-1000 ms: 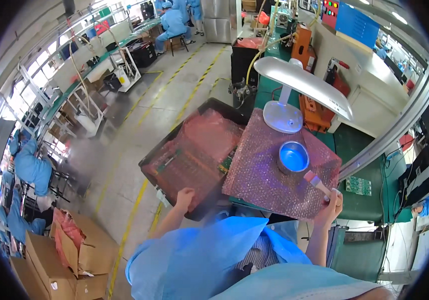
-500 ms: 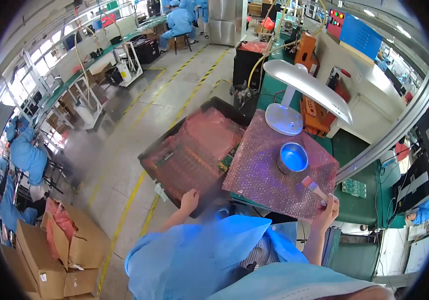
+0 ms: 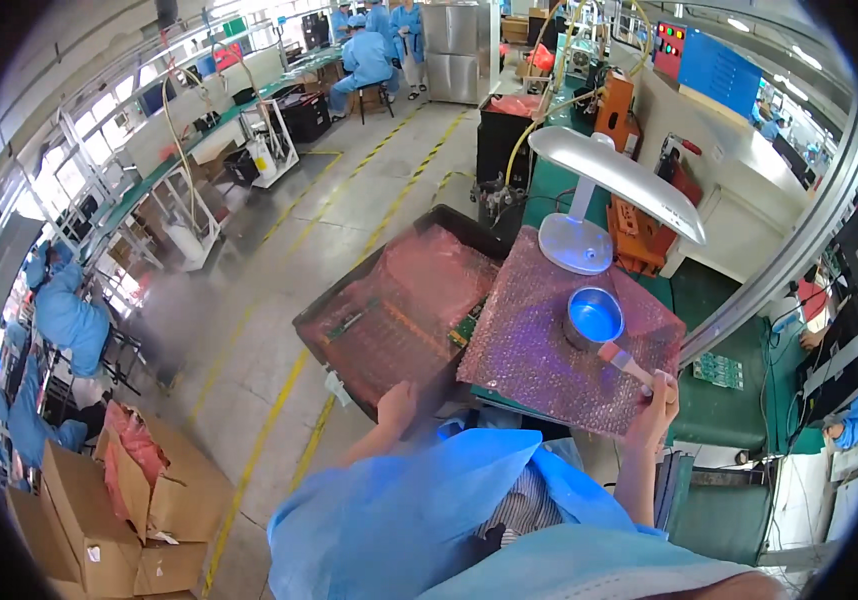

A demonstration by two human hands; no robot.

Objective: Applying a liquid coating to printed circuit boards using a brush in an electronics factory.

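Observation:
Between the fingers of my right hand is a flat brush, held by its pale handle. Its reddish bristles point up and left, close to the near rim of a round metal cup that looks blue inside. The cup stands on pink bubble wrap, below a white desk lamp. My left hand, fingers curled, is at the near edge of a black bin. Whether it grips the rim is hidden. Pink bubble wrap and green circuit boards lie in the bin.
More circuit boards lie on the green bench to the right, beside a metal post. Cardboard boxes stand at the lower left. Orange equipment sits behind the lamp. Other people in blue work around the room.
The whole view has shifted slightly. My right hand has brought the brush's bristles nearer the cup. My left hand stays beside the bin's near edge.

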